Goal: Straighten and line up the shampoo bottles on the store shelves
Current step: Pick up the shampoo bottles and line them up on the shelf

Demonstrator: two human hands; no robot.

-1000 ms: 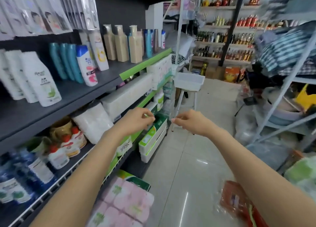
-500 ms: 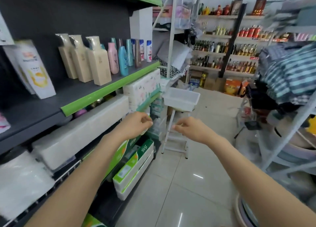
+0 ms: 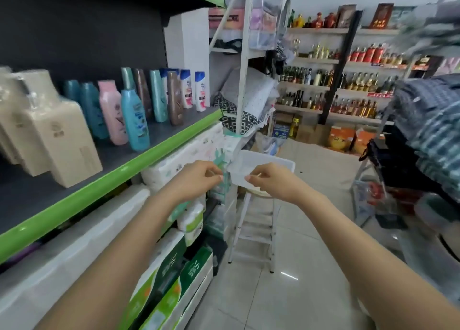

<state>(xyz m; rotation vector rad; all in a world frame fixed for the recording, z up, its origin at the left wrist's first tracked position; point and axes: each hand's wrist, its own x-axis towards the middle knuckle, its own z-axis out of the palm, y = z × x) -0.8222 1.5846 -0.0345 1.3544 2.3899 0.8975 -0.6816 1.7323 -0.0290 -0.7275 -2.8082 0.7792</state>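
Since a moment ago the view has slid further along the aisle, so the beige pump bottles point(image 3: 49, 135) now sit at the near left of the green-edged shelf point(image 3: 119, 178) and the coloured shampoo bottles stand closer to the middle of the view. Both hands are held out in front at about waist height, well clear of that shelf and touching none of the bottles. The left hand point(image 3: 196, 180) has its fingers curled in with thumb and fingertips together; the right hand point(image 3: 271, 183) is curled the same way, and whether either pinches something small I cannot tell. On the shelf a light blue bottle point(image 3: 135, 119) stands nearest the front edge, a pink bottle point(image 3: 112, 110) just behind it, teal bottles point(image 3: 87, 105) beyond, then a brown bottle point(image 3: 175, 98) and white bottles point(image 3: 199, 90) toward the far end. A white step stool point(image 3: 254, 230) carrying a white tray point(image 3: 263, 160) stands on the floor beyond the hands.
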